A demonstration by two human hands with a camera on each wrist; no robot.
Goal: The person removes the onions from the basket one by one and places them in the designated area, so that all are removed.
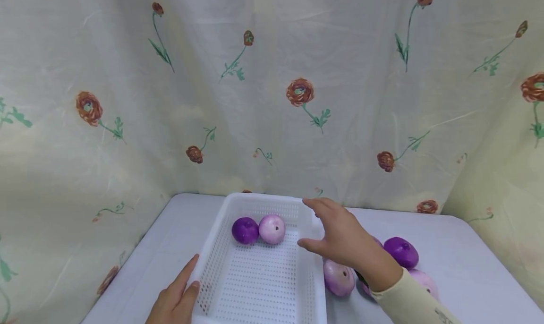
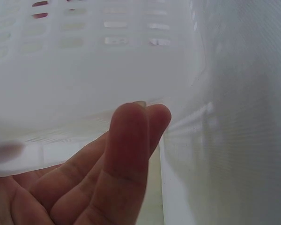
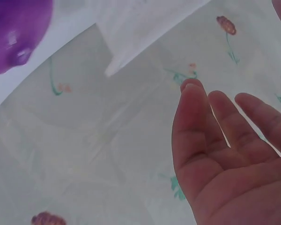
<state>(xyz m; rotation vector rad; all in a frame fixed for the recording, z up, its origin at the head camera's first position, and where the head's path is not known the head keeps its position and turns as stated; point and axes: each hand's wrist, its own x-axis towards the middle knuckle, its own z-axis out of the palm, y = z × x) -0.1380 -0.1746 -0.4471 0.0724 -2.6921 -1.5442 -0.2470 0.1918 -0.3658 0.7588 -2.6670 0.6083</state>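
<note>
A white perforated plastic basket [image 1: 255,286] holds a dark purple onion [image 1: 245,230] and a paler pink-purple onion [image 1: 272,229], side by side near its far end. At the basket's left rim, my left hand [image 1: 174,295] holds the edge; in the left wrist view its fingers [image 2: 126,150] lie against the outside, and the thumb is mostly hidden by the plastic. Over the basket's right rim hovers my right hand [image 1: 340,232], fingers apart and relaxed around nothing. The right wrist view shows that palm [image 3: 239,173] empty.
On the table right of the basket lie several more onions: a pale one [image 1: 338,277] beside the basket wall, a dark purple one [image 1: 401,252] and another pale one [image 1: 425,282]. My right forearm partly hides the group. A floral curtain [image 1: 272,102] surrounds the white table [image 1: 467,258].
</note>
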